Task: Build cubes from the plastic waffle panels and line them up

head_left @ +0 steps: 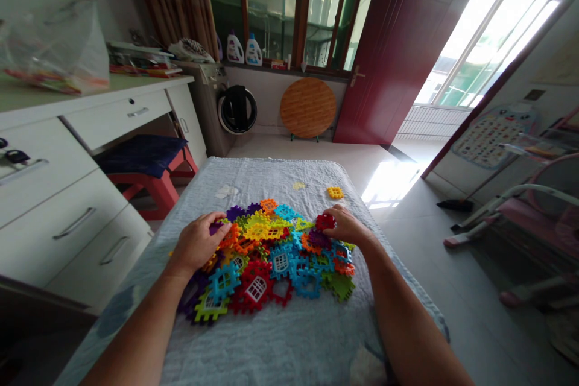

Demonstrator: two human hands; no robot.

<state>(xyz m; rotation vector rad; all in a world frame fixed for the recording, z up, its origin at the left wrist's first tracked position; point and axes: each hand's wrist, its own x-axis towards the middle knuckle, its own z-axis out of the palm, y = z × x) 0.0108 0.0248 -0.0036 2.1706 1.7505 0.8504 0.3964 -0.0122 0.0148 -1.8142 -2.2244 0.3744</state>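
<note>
A heap of interlocking plastic building tiles (280, 259) in several colours lies on the cloth-covered table, some with white window grilles. At the heap's left edge, my left hand (199, 244) has its thumb and fingers bent round a purple tile (214, 228), beside orange tiles (230, 235). On the right edge my right hand (347, 226) pinches a red tile (324, 222), just above a purple one (319, 238). The undersides of both grips are hidden. A yellow tile (335, 193) lies apart from the heap, beyond my right hand.
The table wears a pale blue cloth (271, 178). To the left are a white desk (104, 111) with drawers and a red stool (163, 193) with a dark cushion. A washing machine (212, 108), a round wooden board (307, 107) and a red door (384, 54) stand behind. A pink chair (529, 211) is at the right.
</note>
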